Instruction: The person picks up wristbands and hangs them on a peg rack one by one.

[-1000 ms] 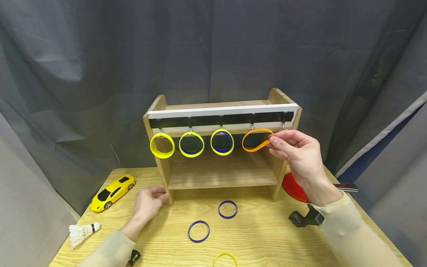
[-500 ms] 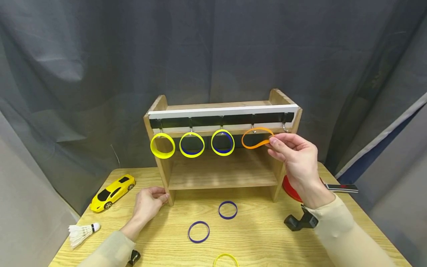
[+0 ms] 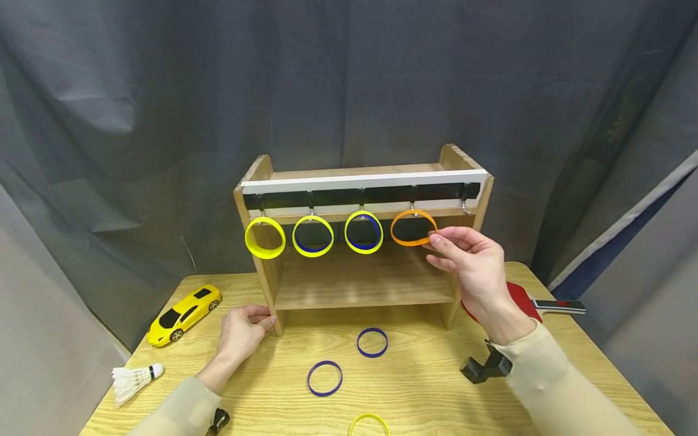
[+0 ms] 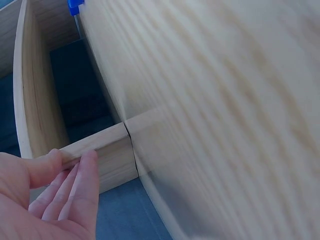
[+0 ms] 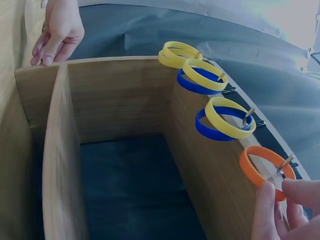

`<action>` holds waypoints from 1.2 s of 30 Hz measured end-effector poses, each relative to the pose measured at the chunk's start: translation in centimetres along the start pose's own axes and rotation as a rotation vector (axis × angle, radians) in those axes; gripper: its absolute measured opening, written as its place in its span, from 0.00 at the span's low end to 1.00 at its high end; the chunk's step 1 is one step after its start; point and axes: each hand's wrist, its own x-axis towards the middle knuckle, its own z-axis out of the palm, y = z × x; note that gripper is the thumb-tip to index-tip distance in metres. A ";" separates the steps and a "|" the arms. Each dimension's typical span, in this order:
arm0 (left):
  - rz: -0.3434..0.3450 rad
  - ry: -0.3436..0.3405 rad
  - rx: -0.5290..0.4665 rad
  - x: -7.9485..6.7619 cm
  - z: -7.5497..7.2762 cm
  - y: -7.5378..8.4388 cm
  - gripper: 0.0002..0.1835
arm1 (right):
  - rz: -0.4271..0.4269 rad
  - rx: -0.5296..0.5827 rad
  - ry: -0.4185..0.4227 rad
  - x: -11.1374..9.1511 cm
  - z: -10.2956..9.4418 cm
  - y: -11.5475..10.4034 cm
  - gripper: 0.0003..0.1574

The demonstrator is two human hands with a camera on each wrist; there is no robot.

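My right hand (image 3: 473,266) pinches the lower right of an orange silicone wristband (image 3: 410,243) between thumb and fingers. The band loops round the fourth hook on the front of a small wooden shelf (image 3: 362,281); the right wrist view shows that hook's tip (image 5: 286,161) inside the ring. To its left, a yellow wristband (image 3: 265,256) hangs on the first hook, and yellow and blue ones hang together on the second and third. At the shelf's lower left, my left hand (image 3: 242,333) grips the edge of the side panel (image 4: 112,150), thumb on one face and fingers on the other.
A fifth hook (image 3: 466,209) at the right end is bare. Two blue wristbands (image 3: 372,356) and a yellow one (image 3: 369,415) lie on the table. A toy car (image 3: 184,315) and shuttlecock (image 3: 133,383) lie left; a red table tennis paddle (image 3: 523,301) lies right.
My right hand has moved left and slightly down with the orange wristband, which was bent and twisted before and is now rounder. My left hand has stayed on the panel.
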 end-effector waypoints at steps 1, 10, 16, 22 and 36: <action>-0.002 0.000 -0.001 0.0 0.0 0.0 0.12 | 0.008 -0.001 -0.003 0.0 0.0 0.1 0.15; -0.003 0.002 -0.008 0.0 0.1 0.0 0.11 | 0.047 -0.007 -0.035 0.0 -0.2 0.5 0.14; -0.005 0.002 -0.007 0.0 0.1 0.0 0.12 | 0.063 -0.028 -0.065 -0.3 -0.9 1.1 0.12; -0.004 0.002 0.001 0.0 0.0 0.0 0.12 | 0.116 -0.204 -0.141 -2.2 -1.9 4.0 0.11; 0.002 -0.004 0.003 0.0 -0.1 0.1 0.11 | 0.404 -0.516 -0.672 -9.9 -3.1 13.2 0.22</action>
